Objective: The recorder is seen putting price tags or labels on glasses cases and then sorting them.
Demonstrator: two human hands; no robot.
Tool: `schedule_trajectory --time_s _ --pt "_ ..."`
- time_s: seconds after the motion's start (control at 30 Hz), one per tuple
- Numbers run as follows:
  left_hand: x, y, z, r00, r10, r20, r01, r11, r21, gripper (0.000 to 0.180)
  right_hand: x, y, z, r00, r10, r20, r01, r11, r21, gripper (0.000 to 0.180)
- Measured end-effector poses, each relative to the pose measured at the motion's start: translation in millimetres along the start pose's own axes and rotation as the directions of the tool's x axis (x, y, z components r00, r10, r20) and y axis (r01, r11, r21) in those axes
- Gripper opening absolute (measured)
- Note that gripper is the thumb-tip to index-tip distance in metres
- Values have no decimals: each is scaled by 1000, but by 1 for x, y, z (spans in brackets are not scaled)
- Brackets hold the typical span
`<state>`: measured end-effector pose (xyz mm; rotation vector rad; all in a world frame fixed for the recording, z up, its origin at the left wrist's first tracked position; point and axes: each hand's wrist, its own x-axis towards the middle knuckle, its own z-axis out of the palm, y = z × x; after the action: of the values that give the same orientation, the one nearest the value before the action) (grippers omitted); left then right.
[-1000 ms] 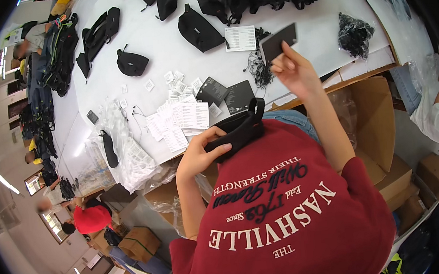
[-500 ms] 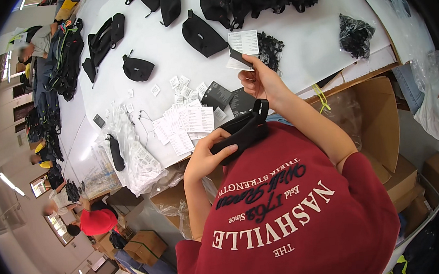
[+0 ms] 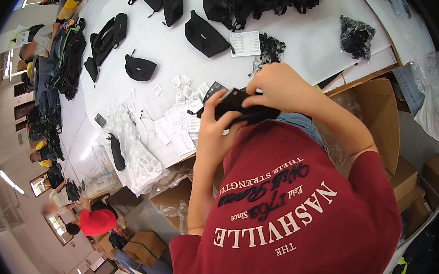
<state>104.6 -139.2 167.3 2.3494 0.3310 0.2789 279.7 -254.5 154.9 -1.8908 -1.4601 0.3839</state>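
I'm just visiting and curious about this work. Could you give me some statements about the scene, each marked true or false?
1. The left hand and right hand are both at a black pouch. True.
2. The shirt in the foreground is blue. False: it is dark red.
3. White papers lie on the table. True.
4. The small clear bag near the table's right edge holds bright red things. False: its contents look black.
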Motion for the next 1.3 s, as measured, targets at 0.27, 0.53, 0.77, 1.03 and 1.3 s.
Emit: schedule_trajectory --time_s 0.27,0.53,0.77,1.03,1.3 --pt "4 -15 13 985 159 67 -168 976 140 22 -16 4 1 942 69 328 -11 984 -176 30" --pt "21 -22 16 931 344 124 -359 924 130 19 -13 14 10 941 45 334 15 984 -176 26" --pt "22 -25 9 947 171 273 -164 985 -48 19 -19 20 -10 904 113 413 -172 979 109 19" --pt "15 1 2 936 246 252 -235 969 -72 16 -19 18 -3 991 -15 136 35 989 -141 13" --pt "3 -4 10 951 224 213 -233 972 15 17 -31 1 -8 951 -111 289 111 994 17 17"
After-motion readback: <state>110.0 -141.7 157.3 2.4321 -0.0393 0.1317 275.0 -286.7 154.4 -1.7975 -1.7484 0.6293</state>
